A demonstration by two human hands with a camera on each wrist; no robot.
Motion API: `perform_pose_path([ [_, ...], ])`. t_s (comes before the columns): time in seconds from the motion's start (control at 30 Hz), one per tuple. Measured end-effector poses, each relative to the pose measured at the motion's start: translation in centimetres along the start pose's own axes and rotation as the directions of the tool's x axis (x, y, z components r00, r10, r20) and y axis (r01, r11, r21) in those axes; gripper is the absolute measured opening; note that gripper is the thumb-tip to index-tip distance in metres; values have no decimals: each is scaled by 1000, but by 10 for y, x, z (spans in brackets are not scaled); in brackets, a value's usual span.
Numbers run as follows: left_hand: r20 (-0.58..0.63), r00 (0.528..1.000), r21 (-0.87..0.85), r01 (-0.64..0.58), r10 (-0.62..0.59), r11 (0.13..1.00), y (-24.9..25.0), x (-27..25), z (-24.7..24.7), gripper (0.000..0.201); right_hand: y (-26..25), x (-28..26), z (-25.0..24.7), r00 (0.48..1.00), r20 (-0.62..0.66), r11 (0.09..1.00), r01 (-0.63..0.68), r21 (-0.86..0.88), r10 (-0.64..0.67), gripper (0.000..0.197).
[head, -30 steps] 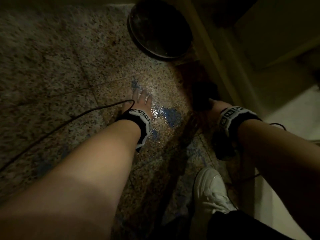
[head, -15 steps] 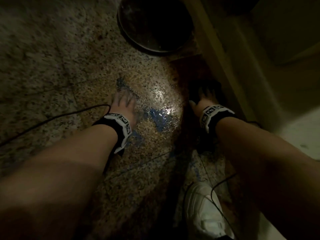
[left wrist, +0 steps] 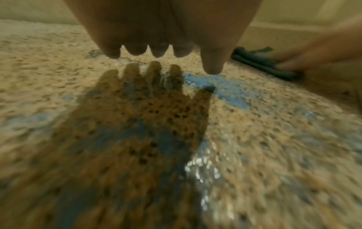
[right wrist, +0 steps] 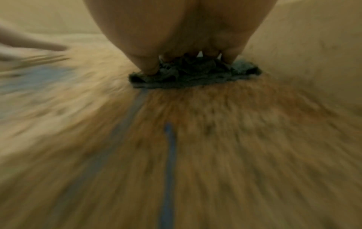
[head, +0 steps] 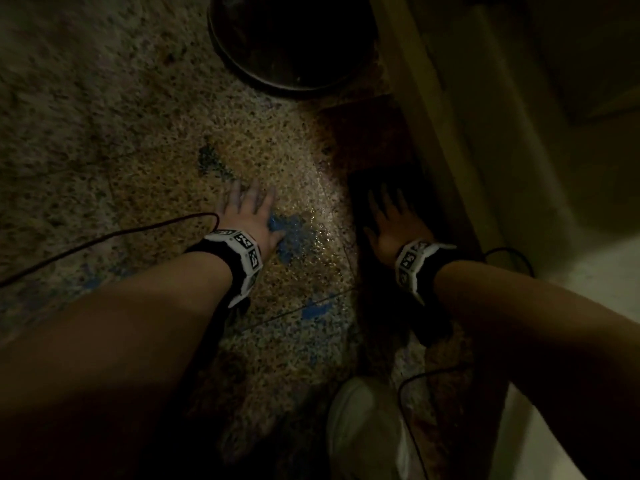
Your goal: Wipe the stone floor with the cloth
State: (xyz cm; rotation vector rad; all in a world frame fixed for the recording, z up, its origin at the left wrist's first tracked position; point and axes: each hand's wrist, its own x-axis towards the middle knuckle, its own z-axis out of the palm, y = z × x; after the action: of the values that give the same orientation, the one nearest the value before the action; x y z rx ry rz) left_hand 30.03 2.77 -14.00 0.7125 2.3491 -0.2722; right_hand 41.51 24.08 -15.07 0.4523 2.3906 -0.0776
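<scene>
We press our right hand (head: 393,225) flat on the dark cloth (right wrist: 194,74), fingers spread wide over it — the cloth lies bunched on the stone floor (head: 145,140) close beside the wooden frame (head: 426,109) on the right. Our left hand (head: 249,216) is open too, fingers straight and spread; the left wrist view shows its fingertips (left wrist: 135,50) just above the floor, over their own shadow. Between the two hands a blue stain (head: 294,230) marks the speckled stone, with a wet glint beside it. A round dark basin (head: 294,39) stands farther ahead, and a white shoe (head: 363,427) shows near the bottom edge.
</scene>
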Motion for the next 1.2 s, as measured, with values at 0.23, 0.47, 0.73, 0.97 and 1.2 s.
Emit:
perform_pose_path([
  [0.23,15,999,19,-38,37,999,-16,8,4,74,6,12,-15,998,41,997,59,-46,-57,63],
  [0.47,48,998,-8,43,-43,999,-48,4,5,72,-16,47,-47,1000,-13,999,9,52,-8,63],
  [0.73,38,997,-25,70,-69,997,-55,3,9,77,-27,20,-21,989,-13,985,142,-99,-144,61],
  [0.97,33,997,-23,64,-63,998,-55,5,11,79,-34,12,-16,984,16,974,176,-145,-176,61],
  [1.2,33,999,-50,6,-4,999,-66,-1,13,73,-49,32,-37,994,24,992,111,-57,-110,61],
])
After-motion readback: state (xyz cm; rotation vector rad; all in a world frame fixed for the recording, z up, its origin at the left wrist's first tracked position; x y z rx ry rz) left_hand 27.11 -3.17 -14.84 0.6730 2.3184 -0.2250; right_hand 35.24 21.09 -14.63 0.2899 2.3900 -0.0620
